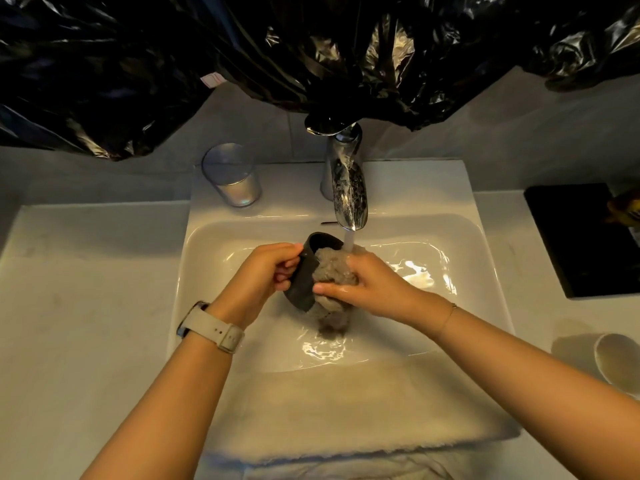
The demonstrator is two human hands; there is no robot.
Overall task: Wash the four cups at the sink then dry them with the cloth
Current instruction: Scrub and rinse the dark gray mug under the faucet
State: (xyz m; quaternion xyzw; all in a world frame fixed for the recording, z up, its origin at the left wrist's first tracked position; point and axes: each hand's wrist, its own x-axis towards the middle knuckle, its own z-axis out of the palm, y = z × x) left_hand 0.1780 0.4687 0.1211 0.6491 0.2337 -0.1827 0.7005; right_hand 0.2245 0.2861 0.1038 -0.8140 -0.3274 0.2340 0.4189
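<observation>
Over the white sink (pixel 214 251), my left hand (pixel 266 271) grips a dark cup (pixel 304 282), tilted with its mouth toward the tap. My right hand (pixel 367 282) holds a wet grey cloth (pixel 334 268) pressed against the cup's side and rim. Water runs from the chrome tap (pixel 348 188) onto the cloth. A clear glass cup (pixel 232 174) stands upright on the sink ledge at the back left. A pale cup (pixel 616 362) lies on the counter at the far right, partly cut off by the frame edge.
A folded pale towel (pixel 346 420) drapes over the sink's front edge. Black plastic sheeting (pixel 242 57) hangs across the wall behind the tap. A black tray (pixel 581 240) sits on the counter at the right. White counter (pixel 86 306) extends to the left.
</observation>
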